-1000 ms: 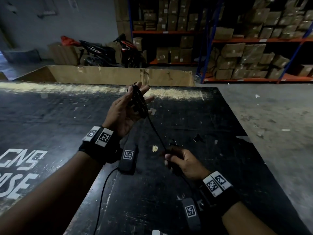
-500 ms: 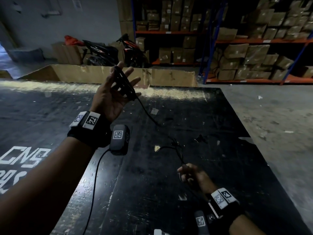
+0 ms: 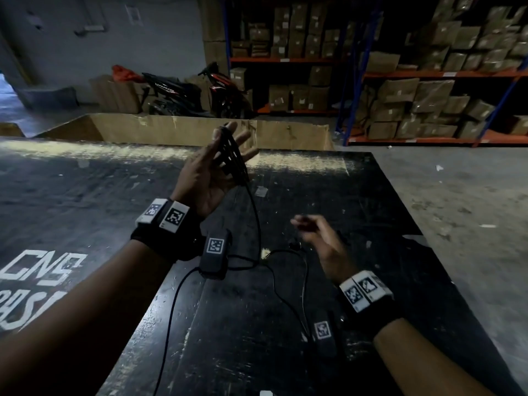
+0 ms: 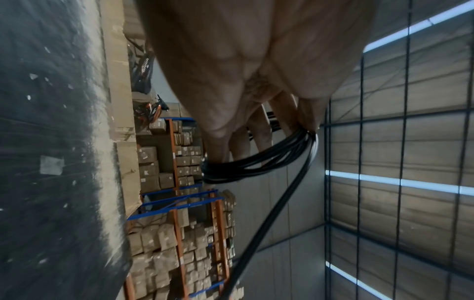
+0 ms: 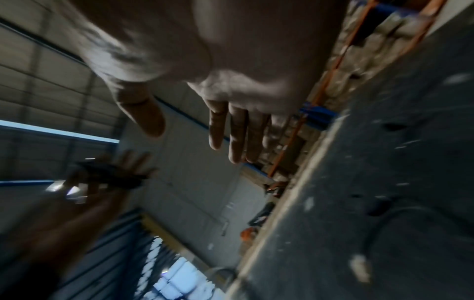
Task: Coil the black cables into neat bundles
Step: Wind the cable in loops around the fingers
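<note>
My left hand is raised above the black table, palm facing right, fingers straight and spread. A coil of black cable is wound around them; the left wrist view shows its several loops lying across the fingers. One strand hangs from the coil down to the loose tail, which curls on the table. My right hand, blurred, hovers above that tail with nothing in it. In the right wrist view its fingers are straight and apart from the cable.
An open cardboard box stands along the table's far edge. Behind it are parked motorbikes and shelves of cartons. Concrete floor lies to the right. A thin lead runs from my left wrist device.
My right hand has let go of the cable and risen off the table towards the left hand. The left hand, still carrying the coil, has swung to the right.
</note>
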The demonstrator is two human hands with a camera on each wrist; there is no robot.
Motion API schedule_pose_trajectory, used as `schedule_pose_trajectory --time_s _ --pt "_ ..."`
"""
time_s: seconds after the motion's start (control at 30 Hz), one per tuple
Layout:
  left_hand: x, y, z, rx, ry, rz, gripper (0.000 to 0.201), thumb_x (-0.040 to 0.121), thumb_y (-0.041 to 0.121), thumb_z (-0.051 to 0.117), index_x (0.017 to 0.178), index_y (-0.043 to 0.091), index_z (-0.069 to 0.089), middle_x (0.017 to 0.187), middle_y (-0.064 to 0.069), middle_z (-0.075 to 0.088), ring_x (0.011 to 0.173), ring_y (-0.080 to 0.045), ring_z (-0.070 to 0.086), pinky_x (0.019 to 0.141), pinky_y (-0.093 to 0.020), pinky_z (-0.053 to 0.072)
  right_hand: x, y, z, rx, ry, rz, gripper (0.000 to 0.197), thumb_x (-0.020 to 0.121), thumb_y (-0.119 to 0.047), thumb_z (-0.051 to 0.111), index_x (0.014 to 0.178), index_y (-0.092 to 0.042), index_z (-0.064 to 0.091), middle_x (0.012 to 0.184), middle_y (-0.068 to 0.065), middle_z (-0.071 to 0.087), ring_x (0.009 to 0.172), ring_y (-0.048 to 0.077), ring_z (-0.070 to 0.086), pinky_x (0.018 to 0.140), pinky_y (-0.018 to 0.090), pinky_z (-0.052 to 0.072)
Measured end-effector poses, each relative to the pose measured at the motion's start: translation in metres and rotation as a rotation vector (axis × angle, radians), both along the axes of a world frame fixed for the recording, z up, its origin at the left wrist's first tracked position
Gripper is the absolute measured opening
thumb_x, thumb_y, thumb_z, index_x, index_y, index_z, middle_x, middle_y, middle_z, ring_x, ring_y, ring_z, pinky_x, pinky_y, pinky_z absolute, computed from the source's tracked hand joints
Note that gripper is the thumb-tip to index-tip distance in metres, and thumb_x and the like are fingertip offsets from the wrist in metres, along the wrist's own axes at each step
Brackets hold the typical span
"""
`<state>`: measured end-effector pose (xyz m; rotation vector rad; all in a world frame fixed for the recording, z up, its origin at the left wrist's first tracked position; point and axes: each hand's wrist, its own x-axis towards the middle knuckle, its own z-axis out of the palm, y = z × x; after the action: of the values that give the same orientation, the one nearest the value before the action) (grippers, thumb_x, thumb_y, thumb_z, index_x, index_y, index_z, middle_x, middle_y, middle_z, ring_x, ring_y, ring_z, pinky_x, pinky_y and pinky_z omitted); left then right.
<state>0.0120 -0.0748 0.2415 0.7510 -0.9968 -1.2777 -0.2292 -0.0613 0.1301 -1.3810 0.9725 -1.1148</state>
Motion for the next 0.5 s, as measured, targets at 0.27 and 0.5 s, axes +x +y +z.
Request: schedule_pose_trajectory --time_s 0.27,0.5 --pt "-0.001 0.003 -0.010 0.032 -0.033 -0.018 0.045 0.111 0.035 0.034 0.152 0.023 0.047 0.151 -0.005 0.059 0.132 -0.031 0.062 0.116 -0.068 0.033 0.065 0.023 0.033 0.287 -0.387 0.254 0.018 0.097 -0.018 0.059 0.104 -0.007 0.071 0.060 -0.001 0.065 0.052 0.014 0.062 0.049 0.025 0.049" --pt "0.015 0.012 -0.011 0.029 0.104 -0.029 0.042 0.110 0.039 0.036 0.145 0.027 0.054 0.150 -0.005 0.060 0.134 -0.035 0.059 0.116 -0.069 0.032 0.035 0.019 0.009 0.325 -0.510 0.209 0.024 0.095 -0.016 0.055 0.094 -0.006 0.076 0.043 -0.005 0.040 0.033 0.003 0.037 0.035 0.015 0.033"
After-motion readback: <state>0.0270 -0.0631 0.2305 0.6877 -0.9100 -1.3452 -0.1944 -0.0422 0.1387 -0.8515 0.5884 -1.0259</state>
